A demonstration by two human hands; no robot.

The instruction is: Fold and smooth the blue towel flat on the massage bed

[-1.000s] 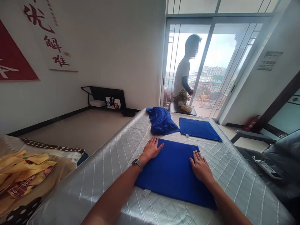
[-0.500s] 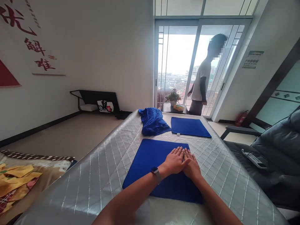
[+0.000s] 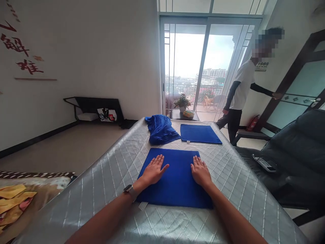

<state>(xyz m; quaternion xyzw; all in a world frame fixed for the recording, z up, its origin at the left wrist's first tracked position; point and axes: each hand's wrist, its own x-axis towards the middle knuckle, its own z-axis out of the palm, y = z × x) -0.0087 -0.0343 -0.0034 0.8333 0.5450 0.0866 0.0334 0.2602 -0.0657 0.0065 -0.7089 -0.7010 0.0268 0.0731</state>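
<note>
A blue cloth [image 3: 177, 188] lies flat in front of me, folded or spread into a rectangle, with a small white tag [image 3: 143, 205] at its near edge. My left hand [image 3: 153, 170] rests palm down on its left side, fingers stretched and thumb out. On the right edge of the same cloth lies my right hand [image 3: 201, 171], also flat and holding nothing. Farther off are a crumpled blue cloth [image 3: 162, 130] and, to its right, another flat blue cloth [image 3: 200, 133].
The silver quilted surface [image 3: 106, 179] carries the cloths. At right stands a black chair [image 3: 286, 162] with a power strip [image 3: 265, 165] on it. A person [image 3: 241, 84] walks by the door. Behind are a small table and potted plant [image 3: 182, 103].
My left hand has moved left across the cloth, away from my right hand, which stays near the right edge. The person has walked right, reaching toward the door. My view has shifted slightly.
</note>
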